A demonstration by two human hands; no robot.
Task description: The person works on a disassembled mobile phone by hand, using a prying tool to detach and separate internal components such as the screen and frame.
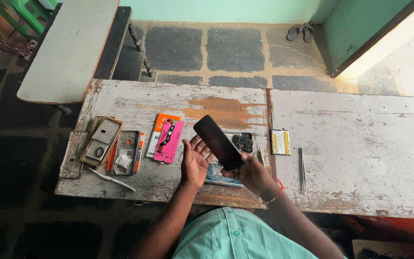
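A dark, flat phone is held up above a worn, paint-flaked wooden table, its blank black face turned to the camera. It is gripped at its lower end by the right hand, whose fingers are closed around it; the left hand is spread open, palm up, just beside and under the phone's left edge, with nothing grasped in it. The work appears well under way rather than begun or ended: several opened phone bodies and frames are laid out at the left of the table, a pink card of parts lies near the middle, and a small battery and tweezers are set out to the right, none of them touched. A patterned case lies on the table under the hands. Whether the held phone is fully closed up cannot be told, since only its front is shown; the loose parts suggest that fitting is still left.
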